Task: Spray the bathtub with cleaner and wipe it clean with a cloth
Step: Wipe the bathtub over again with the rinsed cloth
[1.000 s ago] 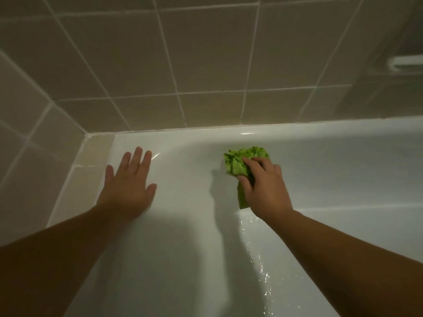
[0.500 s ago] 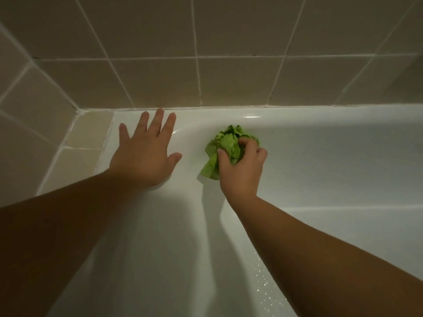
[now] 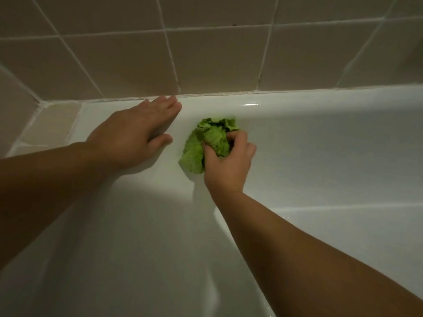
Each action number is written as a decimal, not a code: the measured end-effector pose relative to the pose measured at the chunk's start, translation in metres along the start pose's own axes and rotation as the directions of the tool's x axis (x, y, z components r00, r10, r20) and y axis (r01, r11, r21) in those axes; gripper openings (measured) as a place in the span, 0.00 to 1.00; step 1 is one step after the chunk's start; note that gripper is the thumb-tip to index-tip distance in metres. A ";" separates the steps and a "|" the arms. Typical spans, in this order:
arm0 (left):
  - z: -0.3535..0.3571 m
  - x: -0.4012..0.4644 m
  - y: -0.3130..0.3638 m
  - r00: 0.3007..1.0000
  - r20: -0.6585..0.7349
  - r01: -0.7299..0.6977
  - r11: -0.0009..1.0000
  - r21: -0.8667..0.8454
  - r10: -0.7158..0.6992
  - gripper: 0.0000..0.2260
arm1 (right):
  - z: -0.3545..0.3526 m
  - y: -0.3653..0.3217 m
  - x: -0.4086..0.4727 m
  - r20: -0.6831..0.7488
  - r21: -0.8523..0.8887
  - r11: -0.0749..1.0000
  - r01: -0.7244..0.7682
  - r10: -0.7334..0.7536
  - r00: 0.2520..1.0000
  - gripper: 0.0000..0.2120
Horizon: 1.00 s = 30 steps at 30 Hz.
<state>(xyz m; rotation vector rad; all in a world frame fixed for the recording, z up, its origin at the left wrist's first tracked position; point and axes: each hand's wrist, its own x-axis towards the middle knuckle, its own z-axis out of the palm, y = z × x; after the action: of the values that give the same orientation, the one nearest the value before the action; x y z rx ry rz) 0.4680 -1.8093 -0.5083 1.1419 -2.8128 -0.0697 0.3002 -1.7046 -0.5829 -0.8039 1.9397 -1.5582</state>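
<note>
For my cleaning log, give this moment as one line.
wiping | right hand grips green cloth on bathtub wall | left hand flat on rim

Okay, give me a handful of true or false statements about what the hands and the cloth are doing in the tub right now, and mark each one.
1. The right hand has its fingers curled into a bunched green cloth. True.
2. The left hand holds a spray bottle. False: it lies flat and open on the bathtub, holding nothing.
3. The cloth is pressed against the tub's white inner wall near the corner. True.
4. The cloth is blue and neatly folded. False: it is green and crumpled.
5. The wall behind the tub is tiled. True.
6. The two hands overlap on the cloth. False: the left hand sits apart, to the cloth's left.
</note>
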 end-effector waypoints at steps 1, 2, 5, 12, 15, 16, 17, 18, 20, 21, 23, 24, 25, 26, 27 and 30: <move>0.001 0.002 -0.002 1.000 -0.016 -0.024 1.000 0.006 0.024 0.31 | -0.010 0.002 0.008 -0.076 0.013 1.000 0.001 0.000 0.997 0.17; 0.002 0.005 -0.003 0.998 -0.029 -0.054 0.998 0.015 0.054 0.30 | -0.021 0.003 0.017 -0.184 0.038 0.999 -0.010 0.017 0.983 0.17; 0.006 0.018 -0.007 0.976 -0.075 -0.198 0.978 0.062 0.202 0.28 | -0.037 0.007 0.031 -0.368 0.109 0.993 -0.042 0.079 0.926 0.17; 0.013 0.058 -0.004 0.890 0.033 -0.456 0.880 0.135 0.456 0.30 | -0.017 0.027 0.017 -0.124 0.032 0.998 -0.045 0.048 0.991 0.18; 0.013 0.076 0.002 0.830 0.054 -0.556 0.817 0.154 0.555 0.31 | -0.039 0.036 0.038 -0.395 0.104 0.992 -0.067 0.103 0.913 0.20; 0.014 0.082 0.004 0.814 0.068 -0.580 0.799 0.159 0.577 0.31 | -0.039 0.041 0.040 -0.442 0.121 0.990 -0.066 0.113 0.890 0.21; 0.014 0.087 0.007 0.801 0.076 -0.598 0.784 0.166 0.594 0.32 | -0.035 0.044 0.040 -0.445 0.126 0.990 -0.066 0.115 0.888 0.21; 0.015 0.092 0.010 0.789 0.081 -0.613 0.771 0.173 0.609 0.32 | -0.026 0.049 0.036 -0.414 0.120 0.990 -0.073 0.117 0.903 0.21; 0.016 0.102 0.017 0.766 0.080 -0.640 0.746 0.182 0.638 0.33 | -0.009 0.055 0.023 -0.275 0.095 0.991 -0.095 0.118 0.954 0.20; 0.016 0.106 0.020 0.751 0.079 -0.657 0.731 0.184 0.655 0.34 | -0.006 0.058 0.018 -0.212 0.076 0.993 -0.094 0.108 0.971 0.20; 0.017 0.113 0.026 0.720 0.060 -0.689 0.702 0.183 0.691 0.33 | -0.013 0.065 0.021 -0.210 0.076 0.995 -0.070 0.085 0.974 0.20; 0.017 0.115 0.028 0.711 0.051 -0.697 0.693 0.184 0.701 0.33 | -0.021 0.069 0.027 -0.276 0.104 0.992 -0.071 0.097 0.956 0.20; 0.018 0.117 0.030 0.707 0.048 -0.700 0.689 0.186 0.706 0.33 | -0.029 0.071 0.035 -0.362 0.143 0.986 -0.081 0.128 0.923 0.21; 0.018 0.119 0.031 0.705 0.050 -0.702 0.686 0.191 0.708 0.33 | -0.033 0.073 0.041 -0.441 0.181 0.979 -0.089 0.162 0.883 0.21; 0.019 0.121 0.033 0.699 0.051 -0.707 0.680 0.195 0.713 0.33 | -0.033 0.076 0.045 -0.499 0.201 0.975 -0.090 0.182 0.847 0.22; 0.020 0.127 0.040 0.678 0.044 -0.722 0.653 0.229 0.734 0.33 | -0.010 0.084 0.034 -0.476 0.104 0.984 -0.144 0.176 0.862 0.21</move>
<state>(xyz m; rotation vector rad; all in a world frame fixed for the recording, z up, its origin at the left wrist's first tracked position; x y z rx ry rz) 0.3473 -1.8695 -0.5151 -0.0688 -3.0437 0.3555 0.2587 -1.7089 -0.6641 -0.2171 2.2128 -1.8325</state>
